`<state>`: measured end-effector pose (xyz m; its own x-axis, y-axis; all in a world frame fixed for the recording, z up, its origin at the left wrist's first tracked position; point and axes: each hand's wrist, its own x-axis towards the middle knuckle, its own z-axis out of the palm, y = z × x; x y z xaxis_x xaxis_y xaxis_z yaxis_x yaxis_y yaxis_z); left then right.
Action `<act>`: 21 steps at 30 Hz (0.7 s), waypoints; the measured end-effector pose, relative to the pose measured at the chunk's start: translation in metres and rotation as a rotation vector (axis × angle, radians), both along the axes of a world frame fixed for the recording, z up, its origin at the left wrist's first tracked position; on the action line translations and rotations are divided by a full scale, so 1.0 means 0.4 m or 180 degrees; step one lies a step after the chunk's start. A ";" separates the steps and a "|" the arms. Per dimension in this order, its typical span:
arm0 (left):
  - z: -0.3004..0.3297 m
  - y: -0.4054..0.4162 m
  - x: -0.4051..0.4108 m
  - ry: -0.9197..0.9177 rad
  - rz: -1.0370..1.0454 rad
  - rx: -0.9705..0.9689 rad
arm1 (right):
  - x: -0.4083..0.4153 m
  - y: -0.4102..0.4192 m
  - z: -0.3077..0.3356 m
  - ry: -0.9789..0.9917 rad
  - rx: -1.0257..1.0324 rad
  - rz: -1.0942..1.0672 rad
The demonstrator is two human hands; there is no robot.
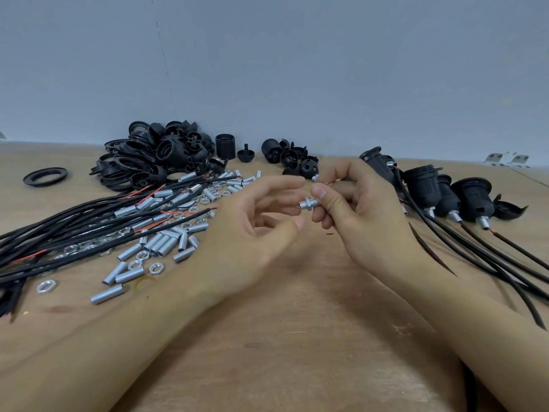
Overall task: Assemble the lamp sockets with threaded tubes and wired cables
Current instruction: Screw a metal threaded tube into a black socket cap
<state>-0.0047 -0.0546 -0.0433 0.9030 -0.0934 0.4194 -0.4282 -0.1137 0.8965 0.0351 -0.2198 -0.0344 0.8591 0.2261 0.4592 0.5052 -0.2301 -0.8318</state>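
The right hand (353, 203) is pinching a short silver threaded metal tube (309, 203) with a hex nut on it, holding it above the middle of the brown wooden table (297, 337). The left hand (252, 230) is staying loosely open, its fingertips (292, 210) reaching just beside the tube's free end; I cannot tell if they are touching it.

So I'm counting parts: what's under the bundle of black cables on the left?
Under the black cables lie threaded tubes and hex nuts on the table. Any fully beneath the cables are hidden.
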 end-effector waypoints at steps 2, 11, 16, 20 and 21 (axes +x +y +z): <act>0.001 -0.001 0.003 -0.0075 0.0179 0.0000 | -0.002 0.004 -0.005 0.0046 -0.0029 0.0077; 0.001 0.016 0.021 -0.0066 0.0536 -0.0375 | -0.003 0.008 -0.011 0.0449 0.0341 0.0642; 0.014 0.016 0.005 -0.0476 0.0372 -0.0276 | -0.003 0.006 -0.010 0.0476 0.0230 0.0605; 0.029 0.034 -0.012 -0.0543 0.0273 -0.0450 | 0.002 0.003 -0.010 0.0579 0.0251 0.0291; 0.031 0.037 -0.012 -0.0495 0.0434 -0.0349 | 0.004 0.001 -0.008 0.0594 0.0293 0.0199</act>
<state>-0.0096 -0.0398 -0.0310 0.8279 0.0788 0.5554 -0.5494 -0.0855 0.8312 0.0369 -0.2194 -0.0377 0.9168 0.2461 0.3146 0.3513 -0.1219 -0.9283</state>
